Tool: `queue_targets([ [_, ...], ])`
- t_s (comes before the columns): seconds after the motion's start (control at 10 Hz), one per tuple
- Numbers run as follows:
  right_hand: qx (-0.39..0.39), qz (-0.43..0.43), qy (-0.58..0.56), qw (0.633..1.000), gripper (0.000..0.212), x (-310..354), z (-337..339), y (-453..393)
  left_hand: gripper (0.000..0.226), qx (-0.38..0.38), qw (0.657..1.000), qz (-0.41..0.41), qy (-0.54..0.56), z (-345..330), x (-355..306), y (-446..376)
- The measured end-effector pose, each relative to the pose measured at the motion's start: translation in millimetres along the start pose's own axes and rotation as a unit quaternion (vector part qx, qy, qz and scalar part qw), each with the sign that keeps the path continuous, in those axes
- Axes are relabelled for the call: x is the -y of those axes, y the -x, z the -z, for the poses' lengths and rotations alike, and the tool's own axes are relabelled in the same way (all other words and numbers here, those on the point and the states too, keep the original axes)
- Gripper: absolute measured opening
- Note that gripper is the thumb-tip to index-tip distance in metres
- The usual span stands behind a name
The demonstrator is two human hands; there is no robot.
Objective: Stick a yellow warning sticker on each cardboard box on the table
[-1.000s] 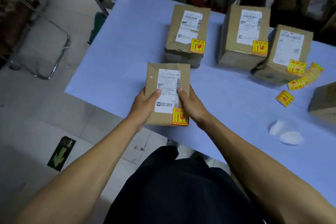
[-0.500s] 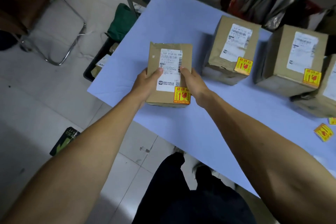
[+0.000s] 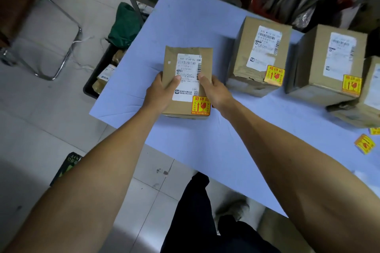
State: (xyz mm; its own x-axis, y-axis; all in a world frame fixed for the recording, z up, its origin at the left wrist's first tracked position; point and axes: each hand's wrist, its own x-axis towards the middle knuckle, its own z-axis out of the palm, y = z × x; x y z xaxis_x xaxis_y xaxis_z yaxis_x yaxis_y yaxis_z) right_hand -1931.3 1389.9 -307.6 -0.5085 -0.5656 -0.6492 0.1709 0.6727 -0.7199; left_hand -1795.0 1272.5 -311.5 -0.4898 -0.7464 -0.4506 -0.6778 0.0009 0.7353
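Both hands clasp a small cardboard box [image 3: 186, 80] near the left corner of a pale blue tabletop [image 3: 185, 22]: the left hand [image 3: 159, 93] and the right hand [image 3: 216, 92] curl around its opposite sides, thumbs pressed flat on its white shipping label [image 3: 188, 77]. A glossy yellow warning sticker [image 3: 201, 105] with red print sits on the box's near right corner. To the right stand two taller, dented brown boxes, the nearer box [image 3: 260, 55] and the farther box [image 3: 331, 61], each labelled and stickered, while a loose sticker [image 3: 365, 144] lies on the cloth.
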Motion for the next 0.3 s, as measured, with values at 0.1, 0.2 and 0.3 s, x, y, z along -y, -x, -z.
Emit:
queue_targets([
  [0.1, -0.023, 0.046, 0.082, 0.995, 0.052, 6.4, 9.4, 16.0, 0.067, -0.031, 0.996, -0.016, -0.086, 1.8, -9.2, 1.8],
  [0.2, -0.056, 0.114, 0.143, 0.981, 0.062, 8.9, 24.7, 42.1, 0.079, -0.070, 0.977, -0.057, -0.194, 2.9, -26.0, 12.9],
  [0.3, -0.120, 0.198, 0.228, 0.946, 0.062, 4.3, 46.4, 76.9, 0.074, -0.062, 0.937, -0.172, -0.297, -3.2, -52.6, 38.8],
])
